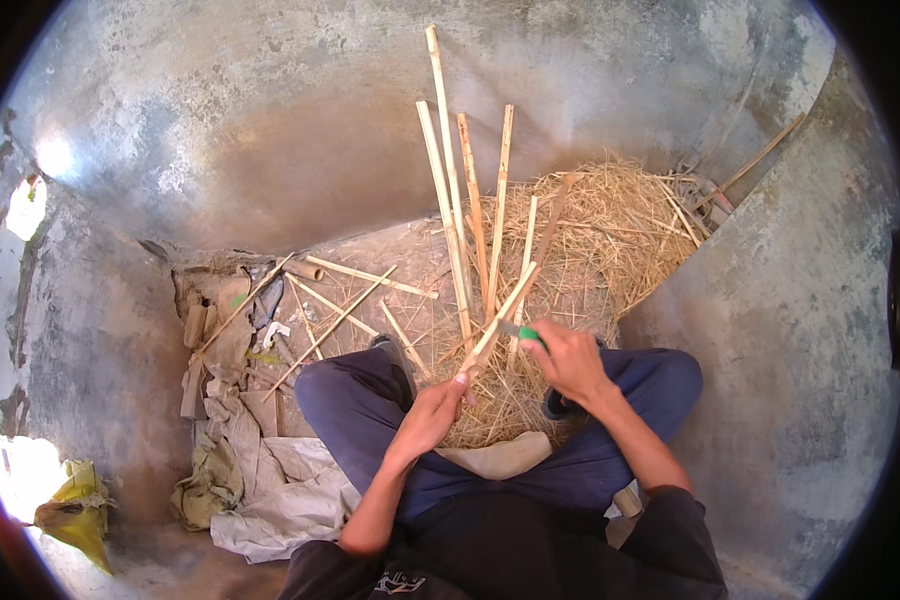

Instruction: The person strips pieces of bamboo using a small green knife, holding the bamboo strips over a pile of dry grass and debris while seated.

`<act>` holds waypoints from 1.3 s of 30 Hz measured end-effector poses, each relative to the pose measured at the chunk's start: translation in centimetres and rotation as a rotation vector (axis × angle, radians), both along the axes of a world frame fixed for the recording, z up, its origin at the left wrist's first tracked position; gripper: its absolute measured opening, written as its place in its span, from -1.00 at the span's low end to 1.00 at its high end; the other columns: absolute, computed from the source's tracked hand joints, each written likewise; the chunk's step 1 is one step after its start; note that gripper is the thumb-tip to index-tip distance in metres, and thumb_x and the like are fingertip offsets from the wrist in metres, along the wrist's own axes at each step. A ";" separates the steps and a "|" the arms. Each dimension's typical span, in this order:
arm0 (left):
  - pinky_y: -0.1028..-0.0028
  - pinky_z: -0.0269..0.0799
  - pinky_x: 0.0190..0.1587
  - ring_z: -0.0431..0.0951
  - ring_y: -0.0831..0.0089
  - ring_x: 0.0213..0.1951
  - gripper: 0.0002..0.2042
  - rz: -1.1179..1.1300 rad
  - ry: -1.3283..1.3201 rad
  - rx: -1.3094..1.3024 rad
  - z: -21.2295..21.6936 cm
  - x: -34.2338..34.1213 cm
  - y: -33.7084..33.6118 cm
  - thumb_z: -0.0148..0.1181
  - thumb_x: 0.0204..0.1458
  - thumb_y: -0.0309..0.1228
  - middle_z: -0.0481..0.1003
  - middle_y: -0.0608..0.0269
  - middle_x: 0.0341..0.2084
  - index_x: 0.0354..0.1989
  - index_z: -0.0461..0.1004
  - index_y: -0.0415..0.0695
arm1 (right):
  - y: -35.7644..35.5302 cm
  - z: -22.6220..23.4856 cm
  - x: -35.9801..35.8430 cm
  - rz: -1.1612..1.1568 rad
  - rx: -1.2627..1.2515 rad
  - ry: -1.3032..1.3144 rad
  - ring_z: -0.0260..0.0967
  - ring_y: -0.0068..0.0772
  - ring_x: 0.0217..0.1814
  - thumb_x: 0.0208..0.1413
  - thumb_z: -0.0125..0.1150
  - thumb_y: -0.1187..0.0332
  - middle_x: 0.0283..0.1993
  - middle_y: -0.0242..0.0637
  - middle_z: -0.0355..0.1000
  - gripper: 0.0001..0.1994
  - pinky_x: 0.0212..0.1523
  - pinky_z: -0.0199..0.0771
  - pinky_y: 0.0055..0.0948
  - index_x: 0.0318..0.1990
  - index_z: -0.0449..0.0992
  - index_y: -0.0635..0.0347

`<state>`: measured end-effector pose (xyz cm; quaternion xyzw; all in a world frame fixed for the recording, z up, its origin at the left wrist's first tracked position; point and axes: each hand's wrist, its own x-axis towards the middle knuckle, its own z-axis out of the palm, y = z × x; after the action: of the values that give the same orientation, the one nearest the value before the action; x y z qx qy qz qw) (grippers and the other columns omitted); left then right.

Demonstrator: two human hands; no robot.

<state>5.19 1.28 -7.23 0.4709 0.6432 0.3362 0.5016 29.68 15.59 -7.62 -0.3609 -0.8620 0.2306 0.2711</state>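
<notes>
My left hand (pixel 432 412) grips the near end of a pale split bamboo strip (pixel 506 308), which slants up and away to the right between my knees. In my right hand (pixel 570 360) is a knife with a green handle (pixel 528 334); its short grey blade (pixel 508 327) lies against or just beside the strip's right side. My fingers wrap round the handle and hide part of it. Beyond the strip, several long bamboo sticks (pixel 476 205) stand leaning toward the wall. Shavings (pixel 510 405) cover the ground between my legs.
A large heap of straw-like shavings (pixel 610 225) lies against the wall at the far right. Loose bamboo sticks (pixel 345 315) are scattered on the floor to the left. Crumpled pale sacking (pixel 285 490) lies by my left knee. Bare grey walls (pixel 270 130) enclose the spot.
</notes>
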 end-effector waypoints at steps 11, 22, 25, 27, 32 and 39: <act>0.40 0.20 -0.47 0.22 0.60 -0.57 -0.42 -0.005 0.079 0.077 0.8 2.0 1.0 -0.18 0.62 -0.09 0.24 0.43 -0.69 -0.34 0.59 -0.25 | -2.8 -0.2 -1.8 0.033 0.130 0.056 0.63 -0.02 -0.39 0.42 0.30 0.15 -0.29 -0.20 0.58 -0.75 -0.47 0.56 -0.13 -0.08 0.60 0.16; 0.35 0.25 -0.45 0.29 0.55 -0.58 -0.40 -0.011 0.013 0.051 -0.5 1.8 0.9 -0.16 0.61 -0.04 0.27 0.38 -0.69 -0.36 0.58 -0.26 | -1.4 -0.2 -0.9 0.021 0.282 0.059 0.63 -0.10 -0.44 0.41 0.29 0.10 -0.31 -0.18 0.63 -0.72 -0.51 0.56 -0.17 -0.06 0.63 0.14; 0.35 0.26 -0.45 0.29 0.55 -0.57 -0.39 -0.024 0.010 0.039 -0.9 1.2 0.1 -0.16 0.61 -0.03 0.28 0.37 -0.69 -0.37 0.58 -0.26 | 0.5 -0.2 0.6 -0.142 0.249 -0.102 0.61 -0.08 -0.47 0.44 0.25 0.09 -0.33 -0.14 0.63 -0.70 -0.51 0.54 -0.18 -0.05 0.64 0.15; 0.36 0.27 -0.44 0.31 0.55 -0.56 -0.38 -0.035 0.024 0.001 -0.8 0.8 -0.8 -0.17 0.61 -0.02 0.30 0.35 -0.68 -0.37 0.57 -0.27 | 2.1 0.2 1.8 -0.218 0.229 -0.069 0.61 0.00 -0.43 0.44 0.26 0.12 -0.40 -0.09 0.59 -0.71 -0.45 0.53 -0.11 -0.05 0.64 0.20; 0.39 0.29 -0.37 0.32 0.55 -0.50 -0.36 -0.068 -0.002 -0.066 0.3 -0.1 -2.7 -0.22 0.62 -0.02 0.33 0.35 -0.64 -0.45 0.52 -0.23 | 7.1 1.5 5.2 -0.526 0.149 0.029 0.58 0.08 -0.43 0.49 0.20 0.13 -0.43 -0.03 0.56 -0.69 -0.40 0.51 -0.03 -0.04 0.64 0.23; 0.44 0.26 -0.40 0.31 0.59 -0.50 -0.38 -0.047 -0.091 -0.067 -1.1 -1.2 -1.6 -0.22 0.61 0.01 0.36 0.39 -0.61 -0.42 0.51 -0.18 | 2.3 1.4 2.1 -0.199 0.198 0.071 0.56 0.02 -0.49 0.48 0.21 0.14 -0.37 -0.11 0.61 -0.73 -0.49 0.50 -0.10 -0.04 0.63 0.17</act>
<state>4.00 -0.37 -8.32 0.4532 0.6194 0.3234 0.5535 31.82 17.89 -6.26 -0.4077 -0.8303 0.1292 0.3574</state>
